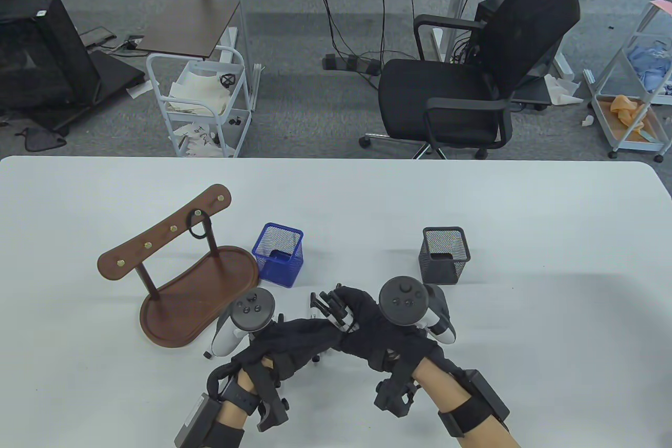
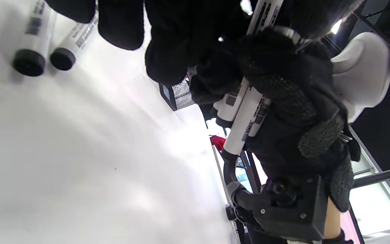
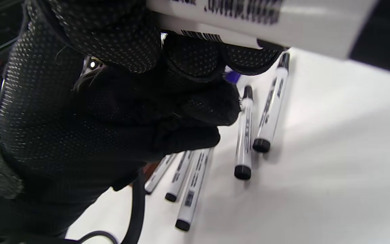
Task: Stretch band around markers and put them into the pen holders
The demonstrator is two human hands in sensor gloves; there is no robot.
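Our right hand [image 1: 367, 322] grips a bundle of markers [image 2: 245, 112] above the table [image 1: 525, 311], bunching them for banding; left hand [image 1: 294, 343] fingers curl alongside, their hold unclear. Loose markers [image 3: 245, 135] lie below.

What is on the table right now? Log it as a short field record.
held: right hand grips a bundle of markers
left hand: at the same bundle; grip unclear
loose markers: lying on the table
holders: blue mesh pen holder, black mesh pen holder, both upright
rack: wooden hook stand, black band on a hook
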